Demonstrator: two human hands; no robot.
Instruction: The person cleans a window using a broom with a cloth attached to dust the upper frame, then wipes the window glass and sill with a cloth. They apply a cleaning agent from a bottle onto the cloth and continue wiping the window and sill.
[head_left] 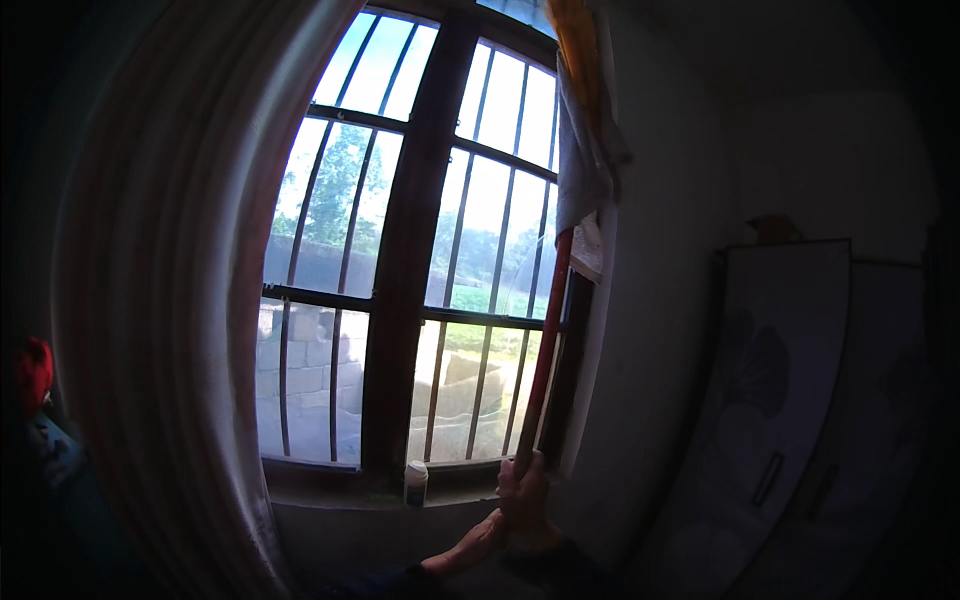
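red pole [546, 350] within right-hand fingers [510, 480]

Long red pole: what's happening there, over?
Right hand gripping long red pole. Left hand just below, grip unclear. Small white bottle upright nearby, clear of pole.

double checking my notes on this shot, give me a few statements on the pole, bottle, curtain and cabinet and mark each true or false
1. The right hand's grip is around the red pole. True.
2. The pole lies flat along the windowsill. False: it slants up toward the pale cloth.
3. The small white bottle stands upright below the window. True.
4. The cabinet is left of the window. False: the pale cabinet is to its right.
5. A long curtain hangs at the window's left. True.
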